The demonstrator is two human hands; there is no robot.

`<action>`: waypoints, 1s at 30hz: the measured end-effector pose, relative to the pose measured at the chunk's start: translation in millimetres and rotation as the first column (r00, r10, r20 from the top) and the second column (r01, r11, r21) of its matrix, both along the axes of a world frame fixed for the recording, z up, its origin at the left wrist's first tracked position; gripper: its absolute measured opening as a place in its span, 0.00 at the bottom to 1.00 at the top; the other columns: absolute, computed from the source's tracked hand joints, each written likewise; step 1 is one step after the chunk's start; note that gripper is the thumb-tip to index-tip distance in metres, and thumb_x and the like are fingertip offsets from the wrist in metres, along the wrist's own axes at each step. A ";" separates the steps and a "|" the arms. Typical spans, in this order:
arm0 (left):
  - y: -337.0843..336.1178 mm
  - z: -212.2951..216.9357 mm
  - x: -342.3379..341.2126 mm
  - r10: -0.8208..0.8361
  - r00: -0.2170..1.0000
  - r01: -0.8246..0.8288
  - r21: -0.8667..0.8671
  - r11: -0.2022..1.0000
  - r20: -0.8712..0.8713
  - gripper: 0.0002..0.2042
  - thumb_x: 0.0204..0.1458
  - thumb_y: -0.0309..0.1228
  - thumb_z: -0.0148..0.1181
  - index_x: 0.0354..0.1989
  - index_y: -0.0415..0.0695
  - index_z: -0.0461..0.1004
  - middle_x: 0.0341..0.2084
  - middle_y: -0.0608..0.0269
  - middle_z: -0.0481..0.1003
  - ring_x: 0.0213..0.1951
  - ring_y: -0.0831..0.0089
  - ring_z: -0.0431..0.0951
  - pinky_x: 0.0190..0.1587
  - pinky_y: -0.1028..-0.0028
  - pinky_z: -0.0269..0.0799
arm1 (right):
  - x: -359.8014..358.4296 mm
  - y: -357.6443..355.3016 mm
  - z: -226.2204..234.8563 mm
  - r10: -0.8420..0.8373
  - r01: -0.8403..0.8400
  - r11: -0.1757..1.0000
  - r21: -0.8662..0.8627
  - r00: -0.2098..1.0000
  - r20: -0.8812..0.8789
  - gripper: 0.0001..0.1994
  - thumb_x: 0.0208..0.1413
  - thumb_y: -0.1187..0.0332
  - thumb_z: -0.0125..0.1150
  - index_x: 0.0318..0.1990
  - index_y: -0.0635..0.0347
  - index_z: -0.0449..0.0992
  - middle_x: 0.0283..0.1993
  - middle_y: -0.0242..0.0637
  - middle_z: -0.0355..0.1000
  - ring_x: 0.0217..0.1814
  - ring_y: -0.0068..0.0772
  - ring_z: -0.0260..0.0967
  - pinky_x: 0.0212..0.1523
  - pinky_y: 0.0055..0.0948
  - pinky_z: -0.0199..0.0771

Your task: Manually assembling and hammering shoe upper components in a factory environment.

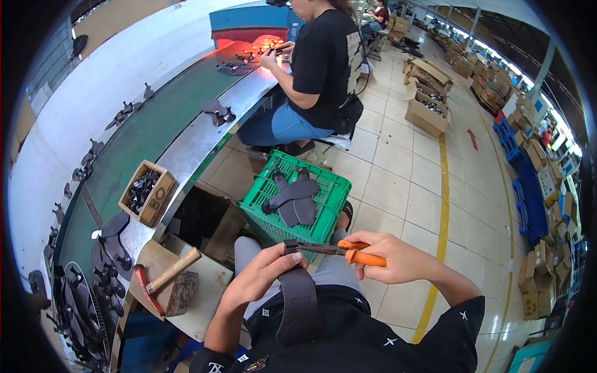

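Note:
Over my lap, my left hand [264,273] is closed around the top of a dark brown, flat, curved piece [300,308], like a footwear part; its lower end hangs against my shirt. My right hand [398,255] grips the orange handles of a pair of pliers [323,248]. The plier jaws point left and meet the piece's upper end at my left fingertips. Whether they bite on it is too small to tell. Just beyond my hands, several similar dark pieces [298,202] lie on an upturned-looking green plastic crate [339,193].
A wooden box [158,202] of small dark parts sits on the metal bench edge [189,155] at left. Nearer lie a hammer [177,270] and a dark block [182,293]. Dark pieces line the green belt [143,127]. Ahead, a co-worker [323,68] sits at the bench.

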State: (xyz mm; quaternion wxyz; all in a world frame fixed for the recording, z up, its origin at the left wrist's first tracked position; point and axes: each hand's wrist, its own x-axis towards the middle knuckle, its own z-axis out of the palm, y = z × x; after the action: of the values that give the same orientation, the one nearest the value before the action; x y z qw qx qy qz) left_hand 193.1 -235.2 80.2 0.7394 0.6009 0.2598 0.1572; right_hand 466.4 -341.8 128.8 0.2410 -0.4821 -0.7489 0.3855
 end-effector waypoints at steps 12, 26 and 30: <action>0.7 -3.3 6.9 -0.054 0.989 0.071 -0.119 0.990 0.140 0.14 0.66 0.39 0.49 0.40 0.40 0.75 0.37 0.66 0.75 0.41 0.80 0.72 0.47 0.78 0.66 | 11.2 10.0 -2.2 0.056 -0.072 0.993 0.093 0.984 0.167 0.10 0.46 0.73 0.57 0.37 0.61 0.79 0.60 0.47 0.65 0.63 0.43 0.62 0.66 0.43 0.51; 13.6 -22.7 26.9 -0.002 0.997 0.001 0.011 1.000 0.080 0.15 0.67 0.39 0.48 0.41 0.39 0.74 0.35 0.68 0.74 0.40 0.82 0.70 0.45 0.79 0.66 | 1.9 20.6 -32.5 -0.066 0.055 0.988 0.146 0.995 0.070 0.16 0.42 0.76 0.58 0.42 0.65 0.78 0.49 0.50 0.69 0.52 0.53 0.66 0.53 0.39 0.70; 15.3 -32.0 22.4 0.064 0.998 -0.064 -0.016 0.998 0.009 0.13 0.66 0.35 0.48 0.42 0.37 0.74 0.39 0.64 0.76 0.44 0.77 0.73 0.51 0.76 0.66 | -1.8 26.9 -39.7 -0.072 0.058 0.984 0.167 0.994 0.079 0.17 0.41 0.77 0.58 0.42 0.64 0.79 0.47 0.48 0.69 0.49 0.51 0.67 0.52 0.39 0.70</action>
State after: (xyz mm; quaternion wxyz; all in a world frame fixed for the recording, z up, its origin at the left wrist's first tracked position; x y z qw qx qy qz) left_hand 215.5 -219.9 48.2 0.7399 0.5857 0.2767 0.1814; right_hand 464.6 -314.9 89.0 0.2606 -0.5007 -0.7715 0.2934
